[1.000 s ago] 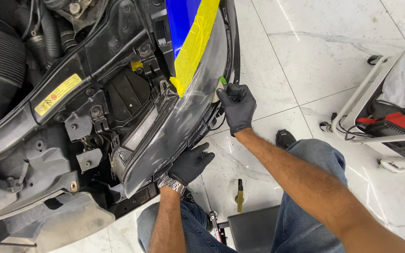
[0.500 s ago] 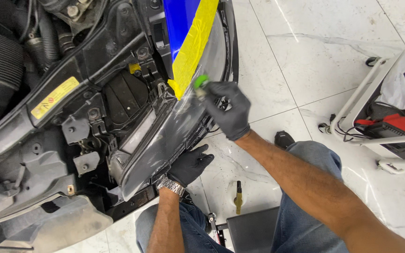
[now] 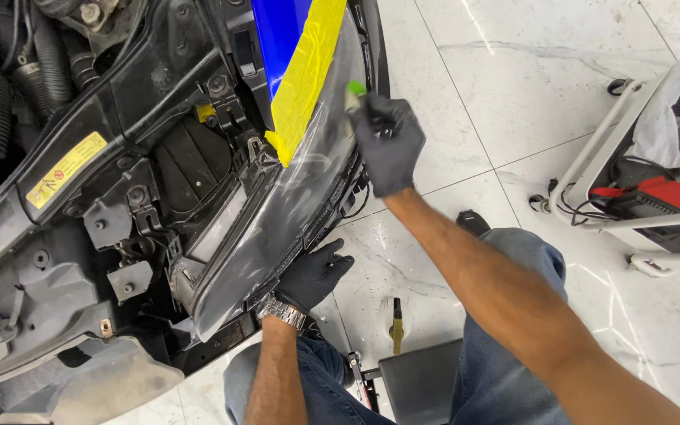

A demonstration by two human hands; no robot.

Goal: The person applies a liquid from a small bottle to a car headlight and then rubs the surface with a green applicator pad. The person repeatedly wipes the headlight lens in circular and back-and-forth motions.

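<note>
**Headlight lens being worked w/ green-tipped tool**

Near, at 6 o'clock: dark stool [image 3: 423,386] and a small yellow-handled tool [image 3: 397,325] on the white tile floor [image 3: 466,94]. Left hand [image 3: 312,273], black glove, fingers spread flat, braces the lower edge of the headlight lens [image 3: 277,228] w/o gripping. At 12 o'clock, right hand [image 3: 387,142] is clenched round a green-tipped tool [image 3: 353,93], tip on the lens beside the yellow tape [image 3: 308,71]. Step looks like working the lens surface; next move prob. needs steady pressure, staying off the tape. At 3 o'clock: white cart [image 3: 631,157].
</note>
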